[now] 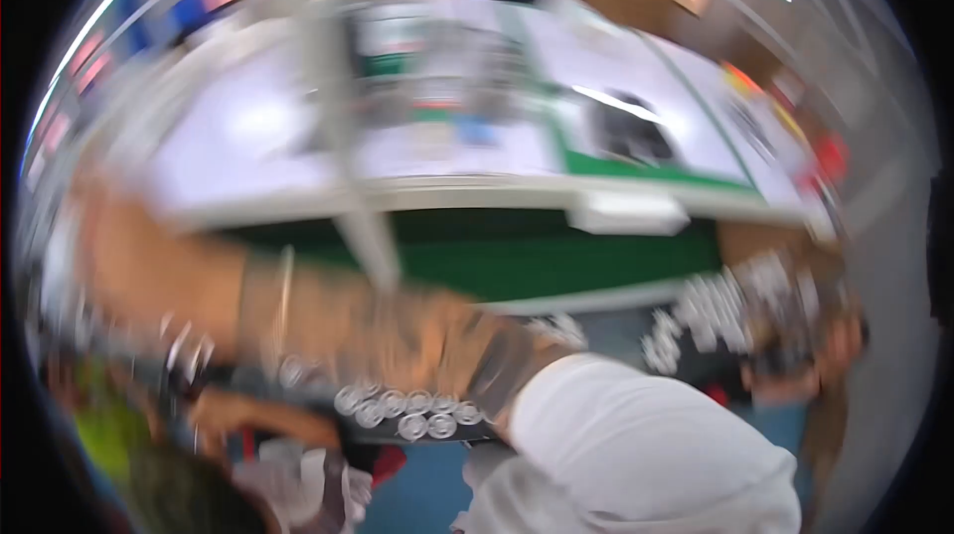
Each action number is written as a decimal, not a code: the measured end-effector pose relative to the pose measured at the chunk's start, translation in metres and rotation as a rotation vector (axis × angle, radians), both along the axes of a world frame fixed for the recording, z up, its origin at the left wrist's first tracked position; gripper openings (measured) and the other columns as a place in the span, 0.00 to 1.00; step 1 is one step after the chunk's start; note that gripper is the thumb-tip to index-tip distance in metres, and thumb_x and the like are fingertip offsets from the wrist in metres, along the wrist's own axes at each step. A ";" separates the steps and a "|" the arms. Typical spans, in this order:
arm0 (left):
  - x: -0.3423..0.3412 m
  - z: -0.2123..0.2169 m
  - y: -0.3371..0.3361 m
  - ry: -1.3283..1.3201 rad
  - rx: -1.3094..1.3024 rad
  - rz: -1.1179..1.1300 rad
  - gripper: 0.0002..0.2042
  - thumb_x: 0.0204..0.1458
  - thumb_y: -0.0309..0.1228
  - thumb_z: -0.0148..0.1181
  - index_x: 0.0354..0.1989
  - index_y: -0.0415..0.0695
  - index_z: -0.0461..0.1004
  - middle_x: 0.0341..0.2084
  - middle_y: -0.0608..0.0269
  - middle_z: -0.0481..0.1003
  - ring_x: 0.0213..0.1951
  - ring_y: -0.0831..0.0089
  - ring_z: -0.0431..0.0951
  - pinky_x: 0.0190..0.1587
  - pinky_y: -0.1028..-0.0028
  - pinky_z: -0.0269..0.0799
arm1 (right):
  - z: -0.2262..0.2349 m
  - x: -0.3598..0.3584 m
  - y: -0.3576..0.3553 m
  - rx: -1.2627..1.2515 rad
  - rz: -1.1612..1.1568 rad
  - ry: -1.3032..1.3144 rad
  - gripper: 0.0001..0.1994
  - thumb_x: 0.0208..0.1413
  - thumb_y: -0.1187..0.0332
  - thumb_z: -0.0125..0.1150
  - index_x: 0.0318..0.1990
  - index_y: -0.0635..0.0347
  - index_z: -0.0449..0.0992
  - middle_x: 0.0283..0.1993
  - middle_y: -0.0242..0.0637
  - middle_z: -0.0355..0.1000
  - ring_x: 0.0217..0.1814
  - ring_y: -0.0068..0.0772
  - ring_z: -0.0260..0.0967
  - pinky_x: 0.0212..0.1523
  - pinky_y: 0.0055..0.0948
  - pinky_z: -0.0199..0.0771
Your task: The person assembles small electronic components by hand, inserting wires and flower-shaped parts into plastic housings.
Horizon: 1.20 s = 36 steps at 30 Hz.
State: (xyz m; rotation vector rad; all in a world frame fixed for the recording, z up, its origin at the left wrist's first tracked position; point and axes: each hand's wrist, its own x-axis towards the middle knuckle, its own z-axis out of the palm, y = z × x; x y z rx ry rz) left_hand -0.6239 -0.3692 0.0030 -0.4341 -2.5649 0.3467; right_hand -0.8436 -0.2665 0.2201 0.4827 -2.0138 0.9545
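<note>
My right arm, in a white sleeve, reaches leftward across the lower half of the head view, its forearm marked with dark tattoos. At the far left my right hand (111,211) is badly smeared by motion. Its fingers cannot be made out, nor whether they hold anything. A pale, blurred mass that looks like clear plastic (149,117) is nearest to the hand. Below my forearm, several clear round ring-shaped pieces (417,405) lie on a dark surface. My left hand does not show.
A white workbench (467,191) with green strips carries blurred bottles (388,47) and a black object (631,127). A pale upright post (333,107) stands before it. Clear plastic pieces (711,310) lie at right, beside another person's hand (843,340). More people are at lower left.
</note>
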 end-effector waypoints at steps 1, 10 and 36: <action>0.019 -0.004 0.009 -0.072 0.073 -0.183 0.13 0.54 0.30 0.63 0.46 0.41 0.70 0.38 0.60 0.75 0.40 0.72 0.75 0.44 0.75 0.68 | -0.012 0.083 -0.034 -0.119 0.173 0.000 0.05 0.47 0.72 0.57 0.31 0.64 0.73 0.28 0.40 0.71 0.31 0.39 0.68 0.34 0.39 0.68; 0.076 -0.022 -0.002 -0.978 0.348 -0.963 0.24 0.57 0.32 0.61 0.59 0.37 0.62 0.48 0.52 0.74 0.47 0.69 0.75 0.51 0.71 0.69 | -0.163 0.529 0.150 -1.004 -0.035 -0.791 0.19 0.50 0.73 0.60 0.51 0.64 0.72 0.39 0.35 0.72 0.40 0.26 0.69 0.39 0.28 0.72; 0.462 -0.109 0.269 -2.789 0.378 -0.290 0.28 0.51 0.40 0.62 0.57 0.36 0.67 0.46 0.54 0.76 0.44 0.62 0.80 0.45 0.65 0.78 | -0.483 1.003 0.108 -1.901 -0.197 0.781 0.25 0.59 0.75 0.52 0.65 0.59 0.60 0.47 0.34 0.68 0.33 0.21 0.63 0.35 0.23 0.71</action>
